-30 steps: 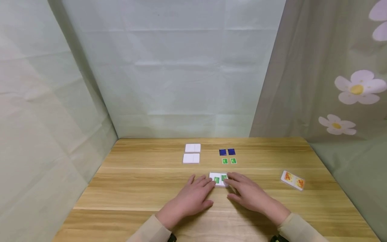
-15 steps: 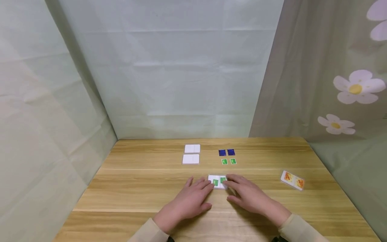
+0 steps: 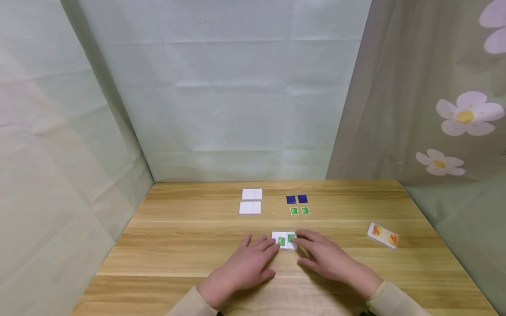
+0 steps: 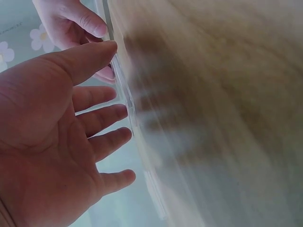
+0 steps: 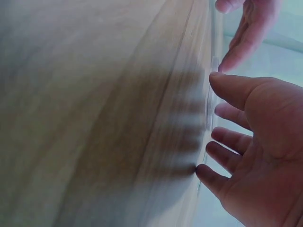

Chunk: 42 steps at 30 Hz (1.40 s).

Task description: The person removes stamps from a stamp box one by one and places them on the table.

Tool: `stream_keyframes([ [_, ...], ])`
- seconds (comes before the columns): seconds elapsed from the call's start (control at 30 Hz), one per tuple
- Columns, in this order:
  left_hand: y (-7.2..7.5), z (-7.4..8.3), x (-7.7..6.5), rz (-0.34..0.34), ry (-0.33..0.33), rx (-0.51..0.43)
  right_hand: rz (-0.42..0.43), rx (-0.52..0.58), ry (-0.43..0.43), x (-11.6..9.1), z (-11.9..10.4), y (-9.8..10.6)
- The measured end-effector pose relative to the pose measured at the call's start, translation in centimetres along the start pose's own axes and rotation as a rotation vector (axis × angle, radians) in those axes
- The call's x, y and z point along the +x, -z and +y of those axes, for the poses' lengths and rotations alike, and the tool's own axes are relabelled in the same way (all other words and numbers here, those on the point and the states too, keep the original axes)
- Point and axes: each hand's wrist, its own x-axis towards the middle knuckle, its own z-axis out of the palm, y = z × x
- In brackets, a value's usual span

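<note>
A white two-panel card (image 3: 279, 234) in a clear case lies on the table between my hands. Two green squares (image 3: 281, 241) sit on it, one per panel, the left one slightly tilted. My left hand (image 3: 251, 264) has its fingertips at the card's left end. At the other end, the fingertips of my right hand (image 3: 327, 256) touch the right edge and overlap the right green square. Both hands keep their fingers extended and spread, palms down. In the left wrist view the fingers (image 4: 111, 116) reach the clear edge of the case; the case's top is hidden there.
Two blank white cards (image 3: 250, 207) lie one behind the other at the back. Two dark blue squares (image 3: 302, 199) and two loose green squares (image 3: 305, 210) are right of them. A card with two orange pictures (image 3: 382, 235) lies slanted on the right of the wooden table (image 3: 166, 245).
Both hands have drawn the card with the green squares a little toward the body. The other cards and squares have stayed put.
</note>
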Motion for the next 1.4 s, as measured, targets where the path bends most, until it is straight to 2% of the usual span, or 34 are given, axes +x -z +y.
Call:
stream_keyframes([
  [0.23, 0.2, -0.3, 0.2, 0.002, 0.001, -0.049, 0.006, 0.021, 0.001, 0.0, -0.1, 0.4],
  [0.5, -0.1, -1.3, 1.7, 0.078, -0.003, -0.101, 0.014, 0.155, -0.125, 0.8, 0.3, 0.4],
  [0.67, -0.4, -1.8, 2.7, 0.106, -0.007, -0.116, 0.010, 0.199, -0.159, 1.4, 0.6, 0.2],
  [0.97, -0.9, -2.4, 4.3, 0.086, 0.016, -0.166, 0.057, 0.230, -0.131, 1.8, 1.2, -0.1],
  [1.17, -0.9, -2.5, 4.9, 0.106, 0.011, -0.203, 0.099, 0.227, -0.129, 2.1, 1.2, -0.4],
  [1.4, -0.9, -2.4, 5.6, 0.113, 0.013, -0.218, 0.110, 0.220, -0.128, 2.4, 1.3, -0.7],
])
